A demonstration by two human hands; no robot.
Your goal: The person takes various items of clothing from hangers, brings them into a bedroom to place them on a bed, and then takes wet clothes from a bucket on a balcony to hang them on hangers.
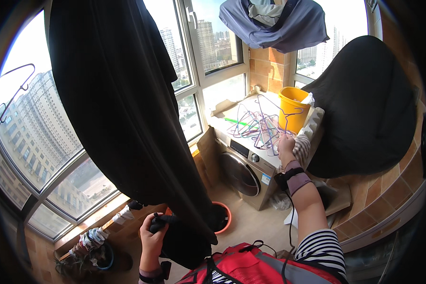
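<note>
My left hand (152, 232) grips a bunched part of a black garment (184, 239) low in front of me; the rest of that cloth drapes below the fist. Out ahead to the right, my right hand (287, 145) is closed around a purple clothes hanger (286, 120) that rises above a tangle of other hangers (246, 124). The tangle lies on top of a front-loading washing machine (264, 191). A yellow bin (291, 110) stands just behind the right hand, and striped cloth (301, 147) lies beside the wrist.
Long black cloth (117, 106) hangs between me and the left windows. A grey-blue garment (287, 30) hangs overhead. On the floor sits an orange-rimmed basin (229, 216) with dark contents. A black cover (365, 110) bulges at right. Potted plants (101, 254) stand at lower left.
</note>
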